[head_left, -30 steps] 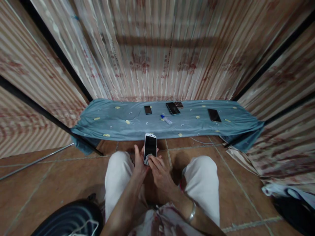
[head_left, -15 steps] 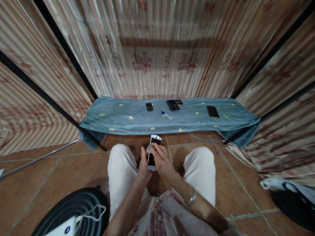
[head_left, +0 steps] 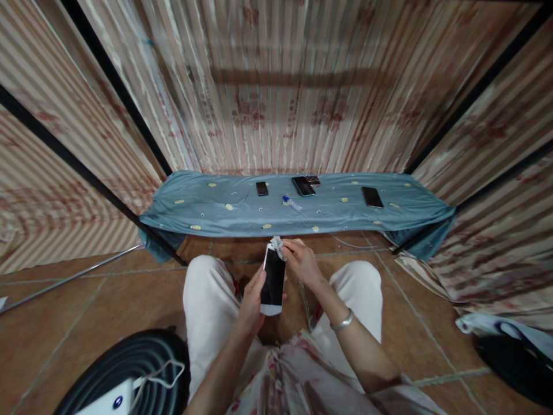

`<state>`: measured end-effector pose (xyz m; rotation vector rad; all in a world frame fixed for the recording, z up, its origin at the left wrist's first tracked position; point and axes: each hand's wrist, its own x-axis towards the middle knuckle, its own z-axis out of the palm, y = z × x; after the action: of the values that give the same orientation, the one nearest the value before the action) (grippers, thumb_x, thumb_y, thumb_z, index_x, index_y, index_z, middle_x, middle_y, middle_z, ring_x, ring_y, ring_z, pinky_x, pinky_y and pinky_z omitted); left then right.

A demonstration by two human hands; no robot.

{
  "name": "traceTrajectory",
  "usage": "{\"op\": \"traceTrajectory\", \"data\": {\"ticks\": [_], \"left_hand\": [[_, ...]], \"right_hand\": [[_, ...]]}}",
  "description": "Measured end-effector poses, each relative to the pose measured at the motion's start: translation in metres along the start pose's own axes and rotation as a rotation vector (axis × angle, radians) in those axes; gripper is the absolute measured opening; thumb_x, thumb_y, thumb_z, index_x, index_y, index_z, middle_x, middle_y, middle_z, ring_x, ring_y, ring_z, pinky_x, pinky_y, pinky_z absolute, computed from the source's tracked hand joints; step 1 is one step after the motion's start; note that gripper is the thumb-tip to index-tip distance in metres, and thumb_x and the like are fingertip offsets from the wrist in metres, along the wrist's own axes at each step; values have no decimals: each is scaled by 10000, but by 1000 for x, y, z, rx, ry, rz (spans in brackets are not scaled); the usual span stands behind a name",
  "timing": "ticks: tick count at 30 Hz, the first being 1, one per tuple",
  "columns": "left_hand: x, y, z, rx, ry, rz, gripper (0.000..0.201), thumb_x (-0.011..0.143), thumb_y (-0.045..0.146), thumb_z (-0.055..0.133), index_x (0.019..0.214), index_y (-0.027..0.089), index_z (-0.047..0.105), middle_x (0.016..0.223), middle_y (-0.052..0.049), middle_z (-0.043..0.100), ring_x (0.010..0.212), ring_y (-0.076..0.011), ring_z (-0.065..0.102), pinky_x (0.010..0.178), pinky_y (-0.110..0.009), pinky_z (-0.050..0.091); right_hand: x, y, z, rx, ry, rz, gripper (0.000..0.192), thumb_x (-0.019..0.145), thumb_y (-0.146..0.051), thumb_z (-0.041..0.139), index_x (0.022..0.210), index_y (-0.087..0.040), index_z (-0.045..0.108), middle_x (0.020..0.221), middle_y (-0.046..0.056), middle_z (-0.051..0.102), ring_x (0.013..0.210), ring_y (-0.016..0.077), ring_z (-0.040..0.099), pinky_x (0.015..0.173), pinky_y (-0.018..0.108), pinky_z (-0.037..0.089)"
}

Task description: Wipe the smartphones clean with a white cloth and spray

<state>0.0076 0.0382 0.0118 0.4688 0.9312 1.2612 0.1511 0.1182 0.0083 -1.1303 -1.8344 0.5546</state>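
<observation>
Above tiled floor [head_left: 129, 305], left hand [head_left: 251, 301] cradles phone [head_left: 273, 281].

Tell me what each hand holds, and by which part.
The left hand grips the white phone by its long edges; the right hand pinches a crumpled pale wipe by its right side, at the phone's top end.

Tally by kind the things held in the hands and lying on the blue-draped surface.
White phone: 1
Dark phone-like devices: 3
Blue-capped clear container: 1
Small brown item, kind unclear: 1
Crumpled pale wipe: 1
Total: 7
</observation>
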Motion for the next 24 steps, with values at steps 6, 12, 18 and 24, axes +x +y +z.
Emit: {"op": "traceTrajectory", "data": {"ticks": [6, 12, 18, 24], "left_hand": [[-2, 2, 3, 11, 5, -49, 577, 699, 516, 741, 1119, 126, 672, 958, -127, 752, 901, -273, 711, 648, -324, 594], [-3, 3, 3, 68, 14, -45, 622, 685, 533, 738, 1161, 142, 652, 955, -124, 752, 922, -288, 704, 594, -324, 589], [-7, 6, 2, 96, 6, -74, 630, 705, 509, 724, 1182, 111, 618, 924, -139, 749, 811, -274, 711, 547, -324, 576], [-19, 6, 6, 49, -44, -104, 688, 737, 491, 703, 1292, 114, 551, 920, -140, 751, 761, -259, 709, 527, -317, 569]], "right_hand": [[3, -9, -1, 32, -13, -37, 281, 968, -297, 469, 1106, -276, 713, 1096, 36, 728, 1016, 218, 605, 909, 352, 465], [14, -23, -2, -14, -133, -124, 302, 996, -321, 428, 1135, -249, 686, 1052, 56, 718, 1005, 214, 586, 900, 349, 456], [22, -27, -5, 4, -254, -233, 313, 1005, -327, 414, 1053, -224, 705, 1032, 53, 726, 958, 201, 602, 895, 330, 435], [17, -15, -15, 99, -279, -67, 354, 963, -412, 455, 940, -194, 733, 839, 36, 718, 775, 179, 631, 714, 265, 435]]}}
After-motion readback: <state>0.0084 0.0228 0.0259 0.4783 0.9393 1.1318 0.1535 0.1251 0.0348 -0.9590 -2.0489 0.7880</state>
